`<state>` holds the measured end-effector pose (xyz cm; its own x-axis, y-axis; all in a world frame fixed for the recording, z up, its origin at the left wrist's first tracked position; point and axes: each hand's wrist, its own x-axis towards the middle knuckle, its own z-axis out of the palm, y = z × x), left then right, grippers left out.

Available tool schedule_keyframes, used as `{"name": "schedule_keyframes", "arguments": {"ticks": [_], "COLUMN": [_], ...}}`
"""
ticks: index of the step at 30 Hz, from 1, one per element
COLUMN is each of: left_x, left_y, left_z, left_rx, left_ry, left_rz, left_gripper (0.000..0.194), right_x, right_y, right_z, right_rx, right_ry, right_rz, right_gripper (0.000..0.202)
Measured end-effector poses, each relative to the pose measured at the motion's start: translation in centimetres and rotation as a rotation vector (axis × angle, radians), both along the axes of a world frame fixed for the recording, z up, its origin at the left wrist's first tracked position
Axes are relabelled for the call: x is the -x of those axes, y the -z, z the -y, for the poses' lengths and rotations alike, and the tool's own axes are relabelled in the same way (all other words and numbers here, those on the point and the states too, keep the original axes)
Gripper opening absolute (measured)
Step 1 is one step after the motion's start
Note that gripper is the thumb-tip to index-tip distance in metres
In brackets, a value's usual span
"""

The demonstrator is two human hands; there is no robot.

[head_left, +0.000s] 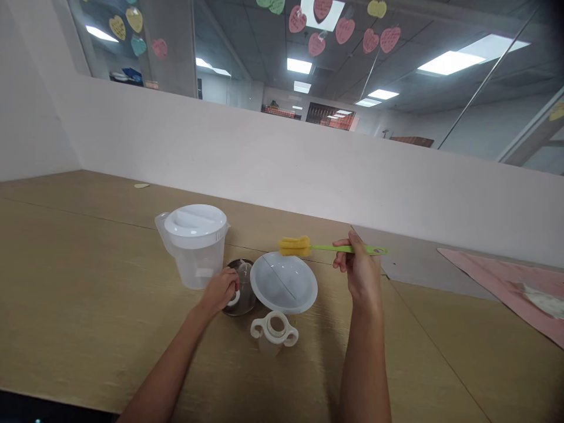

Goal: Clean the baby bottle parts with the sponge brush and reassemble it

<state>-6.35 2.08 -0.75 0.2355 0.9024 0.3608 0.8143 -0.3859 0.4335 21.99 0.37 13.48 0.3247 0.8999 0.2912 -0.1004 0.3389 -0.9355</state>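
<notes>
My right hand (359,267) pinches the green handle of a brush (295,246), whose yellow sponge head hangs over the far rim of a white bowl (284,282). At a dark metal dish (250,299) left of the bowl, my left hand (224,288) has its fingers curled by a white ring and a clear nipple-like piece (243,270). What the fingers grip is too small to make out. A bottle with two white handles (274,335) stands upright and uncapped in front of the bowl.
Behind my left hand is a clear pitcher (198,258) with a white lid. A pink cloth (506,282) with a pale item on it lies at the far right. Along the back runs a white wall (264,170) under a window. A small flat piece (141,185) rests at the back left.
</notes>
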Motion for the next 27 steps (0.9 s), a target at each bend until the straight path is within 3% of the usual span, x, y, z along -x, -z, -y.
{"name": "schedule_keyframes", "arguments": {"ticks": [9,19,27], "left_x": [-0.09,0.03,-0.26], "left_y": [0.13,-0.45,-0.76], "left_z": [0.03,0.17,0.71], "left_rx": [0.048,0.111,0.146], "left_ry": [-0.092,-0.017,0.044], "left_rz": [-0.061,-0.019,-0.167], "left_gripper": [0.028,0.03,0.015], "right_x": [-0.12,-0.15,-0.1], "right_y": [0.06,0.13,0.13], "right_z": [-0.07,-0.17,-0.19], "right_rx": [0.013,0.012,0.007], "right_ry": [-0.01,-0.014,-0.033], "right_rz": [-0.017,-0.016,-0.016], "right_gripper": [0.04,0.04,0.04]}}
